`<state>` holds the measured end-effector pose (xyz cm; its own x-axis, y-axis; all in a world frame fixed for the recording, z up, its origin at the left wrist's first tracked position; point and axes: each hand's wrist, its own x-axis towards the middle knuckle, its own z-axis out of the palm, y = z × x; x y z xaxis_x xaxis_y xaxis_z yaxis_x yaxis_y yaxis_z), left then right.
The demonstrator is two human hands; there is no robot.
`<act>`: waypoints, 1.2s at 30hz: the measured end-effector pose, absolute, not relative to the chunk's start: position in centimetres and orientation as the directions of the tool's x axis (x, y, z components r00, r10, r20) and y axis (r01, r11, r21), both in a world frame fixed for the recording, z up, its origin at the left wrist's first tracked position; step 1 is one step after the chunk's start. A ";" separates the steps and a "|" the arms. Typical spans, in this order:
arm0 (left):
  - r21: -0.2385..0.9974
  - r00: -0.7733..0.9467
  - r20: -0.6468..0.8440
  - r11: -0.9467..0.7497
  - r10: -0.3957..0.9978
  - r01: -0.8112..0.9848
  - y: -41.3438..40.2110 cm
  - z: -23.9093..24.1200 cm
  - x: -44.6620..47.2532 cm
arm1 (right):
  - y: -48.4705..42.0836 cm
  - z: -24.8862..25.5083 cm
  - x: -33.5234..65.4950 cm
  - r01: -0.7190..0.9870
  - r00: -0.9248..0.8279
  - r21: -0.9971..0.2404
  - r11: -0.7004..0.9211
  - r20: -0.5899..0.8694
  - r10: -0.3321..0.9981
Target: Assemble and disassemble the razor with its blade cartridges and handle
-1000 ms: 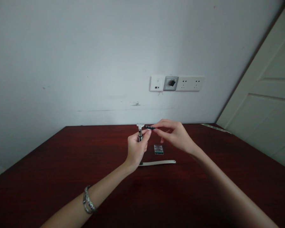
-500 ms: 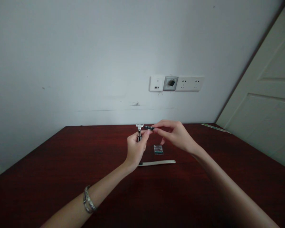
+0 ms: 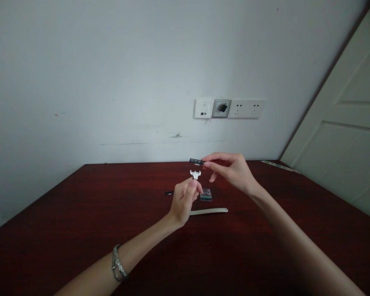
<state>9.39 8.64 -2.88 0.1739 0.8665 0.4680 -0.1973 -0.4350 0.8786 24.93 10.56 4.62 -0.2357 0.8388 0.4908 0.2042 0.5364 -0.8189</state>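
Observation:
My left hand [image 3: 185, 199] is closed round a razor handle, whose silver forked head [image 3: 195, 174] sticks up above the fingers. My right hand [image 3: 231, 170] pinches a small dark blade cartridge [image 3: 197, 161] between thumb and forefinger, a little above and right of the razor head and apart from it. Both hands hover over the dark red wooden table [image 3: 80, 230]. A silver bracelet [image 3: 117, 265] sits on my left wrist.
On the table lie a clear case of spare cartridges [image 3: 206, 195], a white flat strip [image 3: 209, 211] and a small black piece [image 3: 169, 193]. A white wall with a row of sockets [image 3: 229, 108] stands behind. A white door [image 3: 345, 135] is at the right.
The dark cartridge has come away from the razor head and risen with my right hand. My left hand dropped and shifted right with the handle. A small black piece now lies on the table.

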 end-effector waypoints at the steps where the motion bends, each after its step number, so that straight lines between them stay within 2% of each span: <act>1: 0.878 0.173 0.469 -0.437 0.866 -0.195 8.7 -2.9 9.4 | 10.5 4.6 24.9 0.199 -0.240 -0.817 0.541 0.494 0.836; 12: 0.893 0.142 0.435 -0.405 0.889 -0.197 9.1 -3.6 9.5 | 10.3 4.7 24.7 0.194 -0.252 -0.805 0.561 0.512 0.821; 20: 0.907 0.209 0.396 -0.345 0.894 -0.240 9.0 -3.3 9.6 | 10.6 4.3 24.6 0.168 -0.271 -0.796 0.581 0.529 0.804; 36: 0.909 0.173 0.385 -0.340 0.907 -0.241 8.9 -2.7 9.6 | 10.3 4.4 24.3 0.059 -0.337 -0.809 0.585 0.536 0.774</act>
<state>9.61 8.94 -2.69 0.1728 0.9067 0.3849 -0.2413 -0.3399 0.9090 24.32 10.30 4.35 -0.3366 0.7743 0.5359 0.0588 0.5853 -0.8087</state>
